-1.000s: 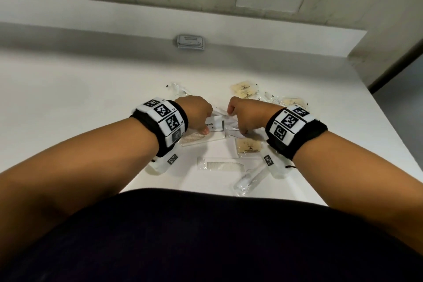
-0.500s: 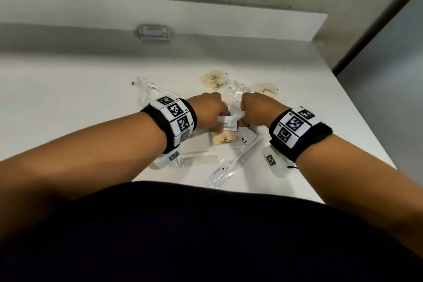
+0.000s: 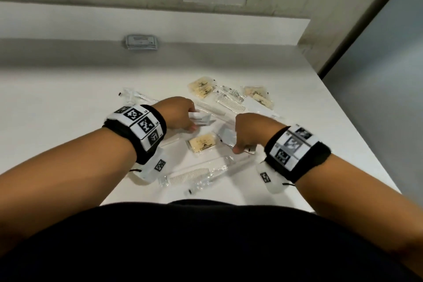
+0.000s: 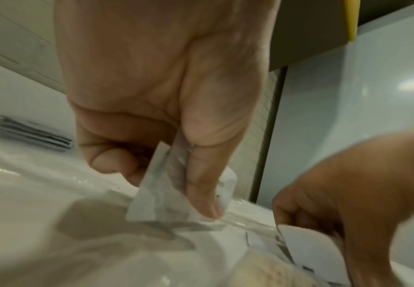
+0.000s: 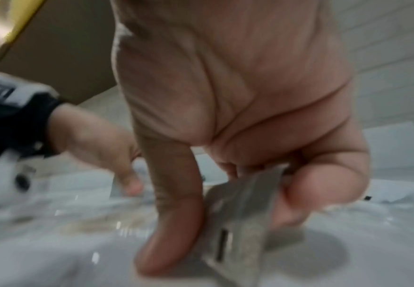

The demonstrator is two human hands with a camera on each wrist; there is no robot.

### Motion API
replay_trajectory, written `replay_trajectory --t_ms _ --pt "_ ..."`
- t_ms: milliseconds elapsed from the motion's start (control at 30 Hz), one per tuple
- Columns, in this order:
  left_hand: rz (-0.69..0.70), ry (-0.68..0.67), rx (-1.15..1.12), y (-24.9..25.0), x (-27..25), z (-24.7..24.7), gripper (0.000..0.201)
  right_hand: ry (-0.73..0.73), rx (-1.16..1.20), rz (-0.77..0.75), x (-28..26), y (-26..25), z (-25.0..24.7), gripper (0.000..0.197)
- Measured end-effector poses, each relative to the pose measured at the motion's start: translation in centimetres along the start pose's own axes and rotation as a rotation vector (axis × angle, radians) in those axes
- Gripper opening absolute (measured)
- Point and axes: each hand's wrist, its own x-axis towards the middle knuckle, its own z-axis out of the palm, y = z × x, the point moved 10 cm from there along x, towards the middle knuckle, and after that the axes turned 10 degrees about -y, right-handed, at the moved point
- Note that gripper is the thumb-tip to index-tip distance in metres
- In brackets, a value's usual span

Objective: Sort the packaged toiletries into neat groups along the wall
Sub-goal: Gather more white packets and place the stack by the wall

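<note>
Packaged toiletries lie scattered on the white counter (image 3: 68, 103). My left hand (image 3: 183, 114) pinches small white sachets (image 3: 202, 119), thumb on top, as the left wrist view shows (image 4: 166, 196). To its right, my right hand (image 3: 248, 135) pinches another white sachet (image 3: 226, 136) between thumb and fingers (image 5: 238, 219). A yellow soap packet (image 3: 202, 144) lies between the hands. Wrapped combs (image 3: 190, 175) and a clear-wrapped toothbrush (image 3: 219, 173) lie nearer me. More soap packets (image 3: 202, 87) and wrapped combs (image 3: 229, 103) lie farther back.
A stack of flat white sachets (image 3: 141, 41) stands against the wall ledge. Another clear wrapped item (image 3: 135, 96) lies at back left. The counter's right edge (image 3: 357, 126) drops off to a grey floor. My dark shirt hides the front edge.
My hands have parted, each with a sachet: the left moved back and left, the right moved right and nearer me. The head view shifted, showing more items at the back.
</note>
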Motion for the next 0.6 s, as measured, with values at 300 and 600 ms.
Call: replay_trajectory --t_ms 300,600 --pt "-0.010 0.169 -0.264 1.0 0.3 -2.2 0.022 0.032 0.007 -0.094 0.9 -1.4 0.4 0.053" --pt "0.041 0.230 -0.901 4.2 1.7 -1.8 0.033 0.399 0.340 -0.037 0.3 10.6 -6.8 0.039"
